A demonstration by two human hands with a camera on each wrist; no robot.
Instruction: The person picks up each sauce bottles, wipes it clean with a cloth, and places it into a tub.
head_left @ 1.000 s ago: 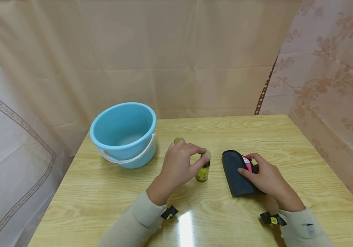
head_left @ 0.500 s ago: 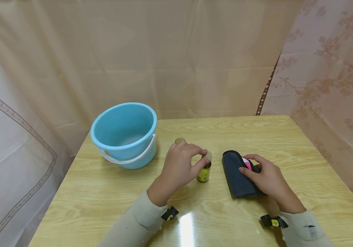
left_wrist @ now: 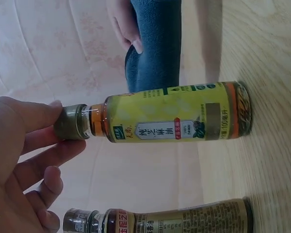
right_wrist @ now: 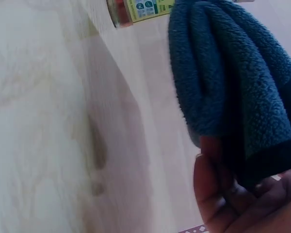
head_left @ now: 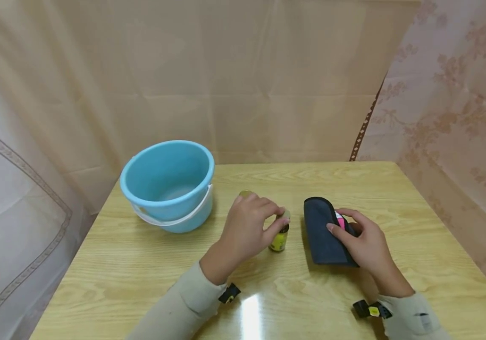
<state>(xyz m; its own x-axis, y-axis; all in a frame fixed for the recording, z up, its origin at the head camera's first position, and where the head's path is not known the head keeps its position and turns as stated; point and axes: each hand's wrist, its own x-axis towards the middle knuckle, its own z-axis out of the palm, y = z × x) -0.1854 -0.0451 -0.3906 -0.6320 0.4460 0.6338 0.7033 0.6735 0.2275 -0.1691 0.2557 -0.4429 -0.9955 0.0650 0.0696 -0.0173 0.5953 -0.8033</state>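
My left hand (head_left: 249, 226) pinches the cap of a small sesame oil bottle (left_wrist: 169, 114) with a yellow-green label. That bottle stands upright on the table, its base on the wood. Beside it is a second bottle (left_wrist: 199, 217) with a gold-brown label; in the head view only its cap (head_left: 245, 193) shows past my knuckles. At the right, my right hand (head_left: 364, 238) grips a folded dark blue towel (head_left: 325, 233), thumb on the near face and fingers behind. A pink and white patch (head_left: 339, 220) shows between its folds. The right wrist view shows its fuzzy layers and dark edging.
A light blue bucket (head_left: 168, 208) with a white handle stands at the table's back left, its visible inside bare. The wooden table (head_left: 311, 307) ends at a beige curtain (head_left: 243, 94) behind and a flowered cloth (head_left: 459, 141) at the right.
My right hand has raised the towel slightly off the table and tilted it, so its lower edge sits higher. My left hand keeps its pinch on the sesame oil bottle's cap.
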